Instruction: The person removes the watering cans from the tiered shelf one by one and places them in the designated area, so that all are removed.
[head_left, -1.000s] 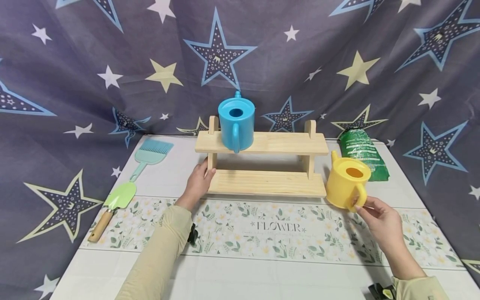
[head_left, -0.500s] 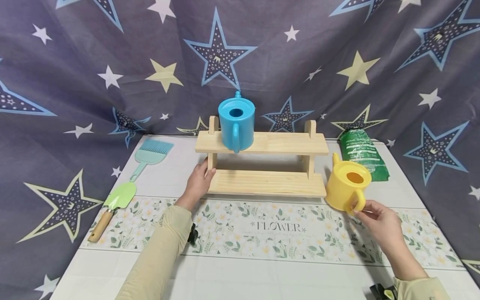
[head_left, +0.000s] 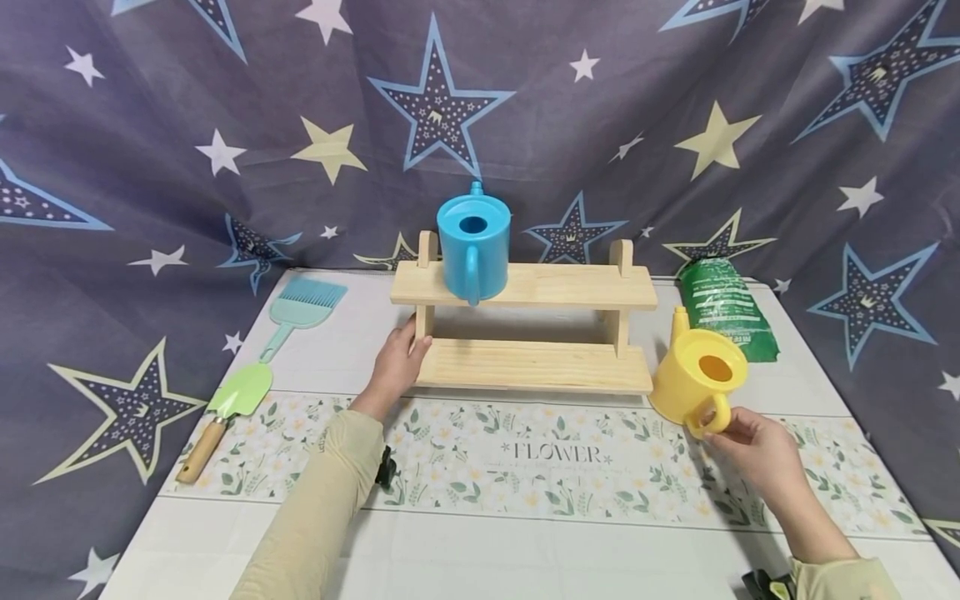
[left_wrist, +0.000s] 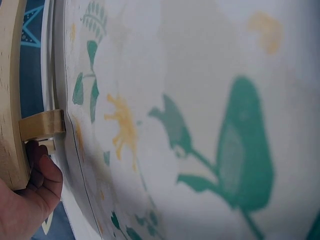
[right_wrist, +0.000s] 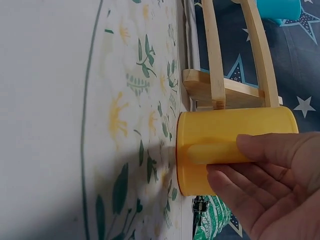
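A two-tier wooden shelf (head_left: 534,367) stands at the middle of the table. At its left end my left hand (head_left: 396,364) grips the lower board; in the left wrist view the fingers of this hand (left_wrist: 37,192) curl behind the wood. On the upper board sits a blue watering can (head_left: 480,250), handle towards me. Right of the shelf is a yellow watering can (head_left: 681,387), upright on the table. Thumb and fingers of my right hand (head_left: 767,454) pinch its handle, which the right wrist view shows between the thumb and fingers (right_wrist: 267,177).
Behind the yellow can lies a green printed bag (head_left: 727,304). To the left are a light-blue brush-like tool (head_left: 303,304) and a green trowel (head_left: 243,390) with a wooden handle. A floral cloth (head_left: 465,467) covers the table, backed by a star-patterned curtain (head_left: 547,125).
The yellow watering can has turned a little where it stands, its spout swinging right and its handle coming towards me with my right hand. My left hand and the shelf have stayed still.
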